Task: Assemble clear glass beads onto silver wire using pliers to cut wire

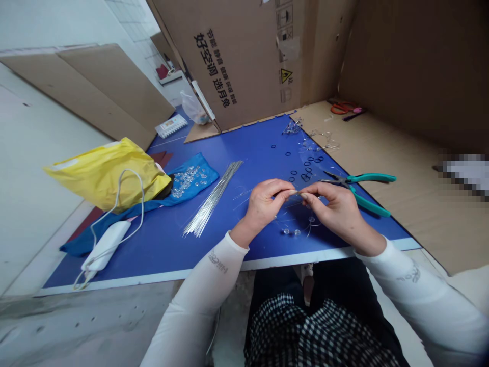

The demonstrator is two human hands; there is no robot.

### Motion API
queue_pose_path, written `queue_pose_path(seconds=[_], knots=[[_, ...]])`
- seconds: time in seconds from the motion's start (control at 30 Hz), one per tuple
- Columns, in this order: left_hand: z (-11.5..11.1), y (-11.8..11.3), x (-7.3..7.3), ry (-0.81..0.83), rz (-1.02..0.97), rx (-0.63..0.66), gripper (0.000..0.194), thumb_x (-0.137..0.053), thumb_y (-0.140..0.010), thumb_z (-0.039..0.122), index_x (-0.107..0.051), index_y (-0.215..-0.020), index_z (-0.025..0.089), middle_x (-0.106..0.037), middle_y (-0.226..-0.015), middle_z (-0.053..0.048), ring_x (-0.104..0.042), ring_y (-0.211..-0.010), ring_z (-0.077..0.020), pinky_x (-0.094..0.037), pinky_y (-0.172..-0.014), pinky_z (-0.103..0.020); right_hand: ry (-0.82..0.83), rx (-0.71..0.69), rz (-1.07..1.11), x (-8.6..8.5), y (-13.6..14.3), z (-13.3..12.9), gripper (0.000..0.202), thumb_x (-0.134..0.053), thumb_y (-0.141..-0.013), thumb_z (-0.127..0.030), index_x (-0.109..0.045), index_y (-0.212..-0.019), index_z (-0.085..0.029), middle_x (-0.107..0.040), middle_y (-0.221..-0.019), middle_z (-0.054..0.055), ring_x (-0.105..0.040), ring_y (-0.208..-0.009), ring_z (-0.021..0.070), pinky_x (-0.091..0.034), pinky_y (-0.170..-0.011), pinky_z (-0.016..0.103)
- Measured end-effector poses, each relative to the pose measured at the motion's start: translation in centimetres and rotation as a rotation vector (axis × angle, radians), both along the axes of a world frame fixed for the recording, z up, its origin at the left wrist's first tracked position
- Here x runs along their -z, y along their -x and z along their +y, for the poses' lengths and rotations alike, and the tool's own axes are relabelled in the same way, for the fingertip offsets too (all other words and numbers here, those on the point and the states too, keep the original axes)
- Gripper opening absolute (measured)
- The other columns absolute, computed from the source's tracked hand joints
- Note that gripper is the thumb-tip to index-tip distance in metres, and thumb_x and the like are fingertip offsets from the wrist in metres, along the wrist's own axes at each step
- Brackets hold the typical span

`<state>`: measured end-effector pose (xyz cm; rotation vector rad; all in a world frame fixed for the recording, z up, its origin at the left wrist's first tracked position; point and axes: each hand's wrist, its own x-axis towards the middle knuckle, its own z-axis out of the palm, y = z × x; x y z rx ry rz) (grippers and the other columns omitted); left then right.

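Note:
My left hand [267, 201] and my right hand [331, 206] meet over the blue table, thumb and forefinger pinched in each. A thin wire [298, 192] runs between the fingertips, mostly covered by them. Below the hands, clear beads [297, 232] and fine wire strands lie near the table's front edge. Just beyond my right hand rest pliers with green handles [372, 178], their jaws apart. Several small black rings [306, 171] are scattered past my fingers. To the left of my left hand lies a bundle of straight silvery wires [214, 199].
A blue cloth [204, 165] carries many clear beads [189, 181], beside a yellow bag [110, 173]. A white power strip [106, 250] with its cord lies at the front left. Tangled wire pieces [293, 126] and red-handled scissors [342, 107] sit farther back, before a cardboard wall [252, 61].

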<state>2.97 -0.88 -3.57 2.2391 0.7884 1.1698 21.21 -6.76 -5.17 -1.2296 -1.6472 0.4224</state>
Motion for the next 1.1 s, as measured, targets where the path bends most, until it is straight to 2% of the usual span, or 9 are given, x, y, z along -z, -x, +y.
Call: queue_pose_path(seconds=[0.17, 0.43, 0.7, 0.8, 0.97, 1.1], knots=[[0.08, 0.11, 0.25, -0.12, -0.013, 0.018, 0.014, -0.064, -0.093, 0.026, -0.075, -0.085, 0.021, -0.072, -0.074, -0.001, -0.064, -0.069, -0.0127, -0.049, -0.07, -0.025, -0.043, 0.009, -0.031, 0.05, 0.04, -0.07, 0.013, -0.061, -0.091, -0.025, -0.074, -0.09, -0.024, -0.077, -0.083, 0.003, -0.07, -0.074, 0.0198, -0.054, -0.074, 0.035], [-0.14, 0.13, -0.03, -0.022, -0.023, 0.018, 0.016, -0.063, -0.094, 0.029, -0.074, -0.086, 0.021, -0.071, -0.074, -0.002, -0.064, -0.069, -0.0129, -0.049, -0.07, -0.025, -0.074, 0.045, -0.056, -0.2, 0.17, -0.16, 0.013, -0.06, -0.092, -0.026, -0.073, -0.093, -0.026, -0.077, -0.086, 0.004, -0.071, -0.077, 0.0208, -0.055, -0.075, 0.035], [-0.15, 0.14, -0.02, -0.014, -0.041, 0.022, 0.017, -0.063, -0.094, 0.03, -0.074, -0.085, 0.022, -0.07, -0.072, -0.001, -0.062, -0.067, -0.0124, -0.049, -0.069, -0.025, -0.084, 0.05, -0.047, -0.46, 0.33, -0.22, 0.009, -0.06, -0.091, -0.023, -0.069, -0.09, -0.025, -0.074, -0.081, 0.003, -0.068, -0.072, 0.018, -0.053, -0.07, 0.031], [-0.09, 0.02, 0.04, 0.058, -0.078, 0.041, 0.015, -0.064, -0.093, 0.029, -0.074, -0.084, 0.021, -0.068, -0.071, 0.0, -0.059, -0.061, -0.0097, -0.048, -0.066, -0.024, -0.081, 0.045, -0.037, -0.39, 0.31, -0.18, 0.009, -0.061, -0.09, -0.022, -0.069, -0.089, -0.025, -0.074, -0.08, 0.002, -0.067, -0.071, 0.0174, -0.052, -0.069, 0.03], [-0.09, -0.35, 0.32, 0.283, -0.127, 0.048, 0.017, -0.065, -0.091, 0.035, -0.07, -0.084, 0.02, -0.063, -0.068, 0.003, -0.054, -0.051, -0.0063, -0.046, -0.055, -0.02, -0.037, 0.047, -0.003, -0.56, 0.29, -0.14, 0.009, -0.061, -0.089, -0.022, -0.069, -0.087, -0.024, -0.073, -0.077, 0.001, -0.066, -0.068, 0.0173, -0.051, -0.067, 0.03], [-0.14, -0.51, 0.41, 0.368, -0.152, 0.059, 0.019, -0.065, -0.091, 0.037, -0.068, -0.086, 0.019, -0.061, -0.066, 0.003, -0.054, -0.048, -0.0052, -0.044, -0.05, -0.018, 0.001, 0.018, 0.036, -0.82, 0.24, -0.08, 0.01, -0.06, -0.088, -0.021, -0.069, -0.086, -0.023, -0.073, -0.075, 0.001, -0.066, -0.066, 0.017, -0.05, -0.067, 0.03]])
